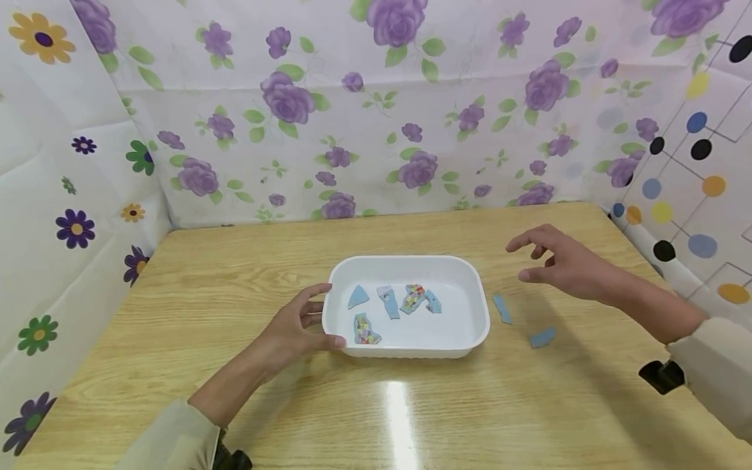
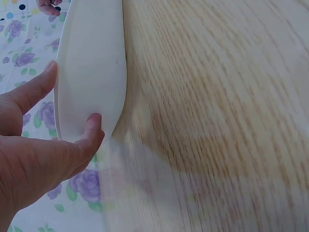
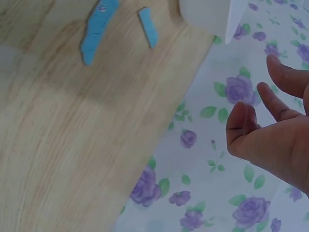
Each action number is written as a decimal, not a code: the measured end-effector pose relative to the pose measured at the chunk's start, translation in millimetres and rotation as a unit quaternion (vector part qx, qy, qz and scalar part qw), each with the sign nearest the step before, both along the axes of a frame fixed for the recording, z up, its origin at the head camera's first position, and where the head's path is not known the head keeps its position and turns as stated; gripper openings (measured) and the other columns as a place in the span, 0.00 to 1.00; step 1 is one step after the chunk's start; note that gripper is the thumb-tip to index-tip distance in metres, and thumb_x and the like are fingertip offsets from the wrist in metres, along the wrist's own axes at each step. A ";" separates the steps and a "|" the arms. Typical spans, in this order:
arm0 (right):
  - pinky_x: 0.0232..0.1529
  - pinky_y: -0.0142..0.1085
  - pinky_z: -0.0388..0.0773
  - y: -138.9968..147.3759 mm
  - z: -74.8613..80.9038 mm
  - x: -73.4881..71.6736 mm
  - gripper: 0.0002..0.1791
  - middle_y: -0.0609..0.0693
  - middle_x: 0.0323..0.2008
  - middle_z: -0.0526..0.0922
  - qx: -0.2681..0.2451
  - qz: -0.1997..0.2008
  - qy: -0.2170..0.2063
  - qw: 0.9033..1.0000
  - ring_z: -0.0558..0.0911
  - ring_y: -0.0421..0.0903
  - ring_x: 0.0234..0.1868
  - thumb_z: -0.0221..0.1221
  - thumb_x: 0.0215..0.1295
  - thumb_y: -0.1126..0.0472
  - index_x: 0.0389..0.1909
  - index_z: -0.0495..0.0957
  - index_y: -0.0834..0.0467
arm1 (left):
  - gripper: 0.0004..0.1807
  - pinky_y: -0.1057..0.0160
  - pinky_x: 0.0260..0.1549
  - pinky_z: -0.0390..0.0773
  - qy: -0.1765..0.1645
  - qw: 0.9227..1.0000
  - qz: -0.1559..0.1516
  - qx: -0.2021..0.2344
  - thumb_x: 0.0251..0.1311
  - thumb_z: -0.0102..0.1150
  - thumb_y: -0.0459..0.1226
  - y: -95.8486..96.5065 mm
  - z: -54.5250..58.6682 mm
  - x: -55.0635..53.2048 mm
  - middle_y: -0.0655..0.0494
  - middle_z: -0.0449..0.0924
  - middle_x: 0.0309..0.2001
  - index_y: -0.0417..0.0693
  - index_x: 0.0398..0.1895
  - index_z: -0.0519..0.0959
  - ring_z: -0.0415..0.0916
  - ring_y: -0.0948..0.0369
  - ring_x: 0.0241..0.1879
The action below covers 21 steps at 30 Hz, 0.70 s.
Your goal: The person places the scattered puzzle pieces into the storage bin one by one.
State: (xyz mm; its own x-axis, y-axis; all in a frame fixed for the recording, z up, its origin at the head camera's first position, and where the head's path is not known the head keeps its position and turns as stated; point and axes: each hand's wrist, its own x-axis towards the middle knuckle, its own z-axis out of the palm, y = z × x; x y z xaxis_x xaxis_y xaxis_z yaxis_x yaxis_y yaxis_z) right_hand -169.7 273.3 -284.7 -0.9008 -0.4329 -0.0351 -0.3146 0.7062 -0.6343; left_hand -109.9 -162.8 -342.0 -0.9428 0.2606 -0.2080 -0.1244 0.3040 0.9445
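Observation:
A white plastic tub [image 1: 405,336] stands on the wooden table, holding several torn-looking pieces of blue card. Two pieces in it, one near the middle [image 1: 413,298] and one at the front left [image 1: 365,329], carry multicoloured patches. My left hand [image 1: 288,329] holds the tub's left end, with the thumb at the front corner and a fingertip by the rim; the left wrist view shows these digits against the outer wall [image 2: 91,63]. Empty, my right hand [image 1: 564,264] hovers right of the tub, fingers loosely bent. Below it lie a narrow blue piece [image 1: 502,309] and a wider blue piece [image 1: 543,337].
The wooden table [image 1: 235,274] runs back to a hanging sheet with purple roses [image 1: 288,98]. Patterned sheets also hang on the left [image 1: 76,228] and right [image 1: 705,189]. Dark straps show at both sleeves.

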 end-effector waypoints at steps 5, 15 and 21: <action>0.42 0.44 0.67 1.8 -10.0 1.2 0.21 0.58 0.58 0.64 0.001 0.006 0.002 1.000 0.63 0.50 0.46 0.63 0.64 0.61 0.58 0.72 0.57 | 0.53 0.53 0.56 0.75 0.000 1.000 -0.001 0.002 0.43 0.77 0.36 -0.6 -0.2 -0.2 0.41 0.66 0.64 0.53 0.73 0.55 0.66 0.46 0.64; 0.40 0.42 0.70 18.4 -25.9 6.0 0.21 0.58 0.55 0.70 0.014 0.024 -0.020 0.999 0.67 0.54 0.46 0.65 0.61 0.62 0.56 0.75 0.57 | 0.53 0.54 0.55 0.76 -0.002 1.000 -0.005 0.008 0.43 0.77 0.36 -0.9 -0.1 1.0 0.40 0.65 0.65 0.52 0.73 0.55 0.66 0.45 0.64; 0.41 0.43 0.70 29.1 -34.2 8.2 0.19 0.56 0.55 0.70 0.025 0.021 -0.030 0.999 0.68 0.54 0.48 0.65 0.60 0.64 0.53 0.78 0.54 | 0.53 0.54 0.55 0.76 0.002 1.000 -0.006 0.007 0.44 0.77 0.36 -0.9 -0.6 0.2 0.40 0.65 0.65 0.52 0.73 0.54 0.66 0.45 0.64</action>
State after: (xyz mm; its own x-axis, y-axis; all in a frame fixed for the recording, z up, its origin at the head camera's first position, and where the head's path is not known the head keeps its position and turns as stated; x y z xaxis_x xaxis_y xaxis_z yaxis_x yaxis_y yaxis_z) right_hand -161.5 302.4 -319.0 -0.8771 -0.4670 -0.1122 -0.3069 0.7248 -0.6169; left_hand -109.8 -163.7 -342.6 -0.9402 0.2755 -0.2003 -0.1167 0.2917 0.9494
